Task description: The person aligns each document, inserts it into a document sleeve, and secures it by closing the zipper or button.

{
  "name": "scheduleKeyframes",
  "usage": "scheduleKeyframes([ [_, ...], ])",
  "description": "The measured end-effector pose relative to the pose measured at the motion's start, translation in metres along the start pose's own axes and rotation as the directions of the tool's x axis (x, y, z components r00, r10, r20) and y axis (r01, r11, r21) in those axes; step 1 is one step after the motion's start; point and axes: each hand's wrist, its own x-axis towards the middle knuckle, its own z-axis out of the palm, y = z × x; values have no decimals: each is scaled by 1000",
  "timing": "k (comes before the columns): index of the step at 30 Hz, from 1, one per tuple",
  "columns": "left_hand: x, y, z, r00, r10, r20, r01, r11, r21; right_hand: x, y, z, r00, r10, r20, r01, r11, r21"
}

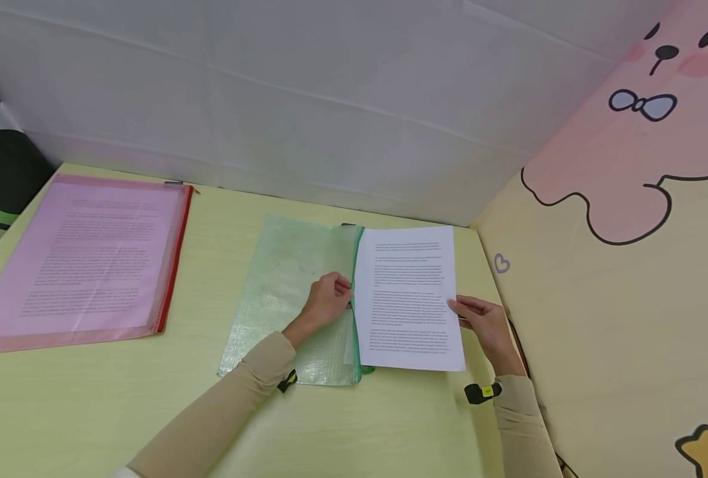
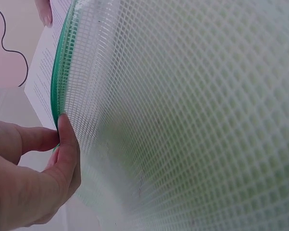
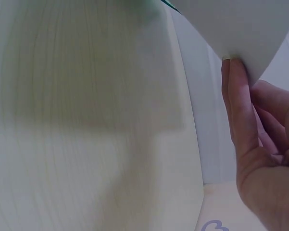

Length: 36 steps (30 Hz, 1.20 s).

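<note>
A translucent green mesh zip pouch (image 1: pixel 288 299) lies on the table, its green zipper edge on the right. My left hand (image 1: pixel 328 299) pinches that edge between thumb and fingers, seen closely in the left wrist view, where the mesh (image 2: pixel 182 96) fills most of the picture. Right of the zipper is a stack of printed paper (image 1: pixel 413 299), its left edge at the pouch's opening. My right hand (image 1: pixel 482 325) holds the paper's right edge, thumb on top and fingers underneath. From below, the right wrist view shows the paper (image 3: pixel 245 29) raised off the table.
A pink zip pouch (image 1: pixel 91 259) with a red zipper and printed paper inside lies at the table's left. A white wall (image 1: pixel 270 106) rises behind the table (image 1: pixel 342 431). Close by on the right stands a wall with cartoon drawings (image 1: pixel 628 299).
</note>
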Motion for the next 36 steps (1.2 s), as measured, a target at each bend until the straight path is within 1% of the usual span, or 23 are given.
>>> scheduleKeyframes([
  [6,-1,0,0,1000,1,-8,-1,1000,-6,4,6,1,1000,-26,17,25,1000,15],
  [12,-3,-1,2,1000,21,-1,-21,999,-27,5,7,6,999,-45,27,44,999,31],
  [19,-4,0,3,1000,23,0,-23,999,-37,5,8,15,999,-46,27,45,998,48],
  [24,-5,0,3,1000,25,-10,-25,999,-28,8,9,22,999,-31,25,29,997,75],
  [36,-7,3,5,999,24,-29,-24,999,-23,7,6,37,998,-32,51,29,998,52],
])
